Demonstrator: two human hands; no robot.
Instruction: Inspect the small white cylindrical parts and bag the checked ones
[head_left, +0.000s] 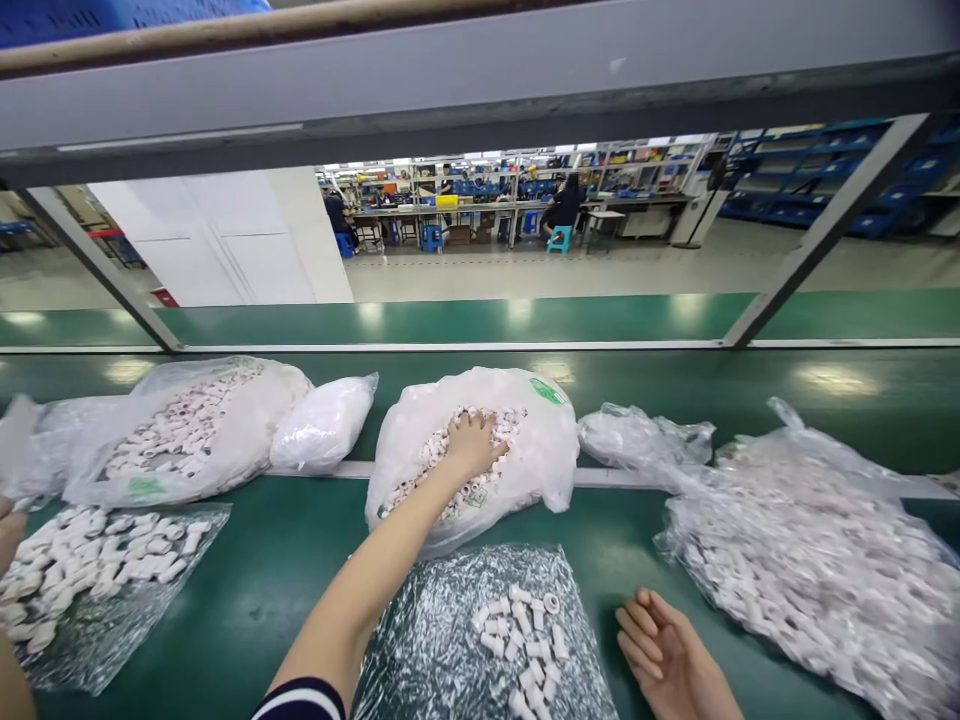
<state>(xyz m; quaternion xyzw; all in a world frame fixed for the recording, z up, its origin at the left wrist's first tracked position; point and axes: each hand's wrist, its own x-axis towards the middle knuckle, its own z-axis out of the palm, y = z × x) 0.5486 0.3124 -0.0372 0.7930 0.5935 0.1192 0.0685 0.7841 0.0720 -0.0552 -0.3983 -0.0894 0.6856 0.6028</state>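
Note:
My left hand (474, 446) reaches into the open white bag (536, 440) at the centre, its spread fingers lying on the small white fittings (431, 458) inside. Nothing shows gripped in it. Below that bag, a clear plastic sheet (427, 630) bears a loose group of white pipe fittings (536, 650). My right hand (667, 650) rests palm up over the green table (247, 600), right of the sheet, with its fingers loosely curled and nothing visible in them.
A large clear bag of fittings (832, 560) lies at the right, beside a crumpled bag (645, 440). At the left are another open bag (262, 430), a small white bag (322, 425) and fittings on plastic (97, 560). Part of another person's hand (9, 530) shows at the left edge.

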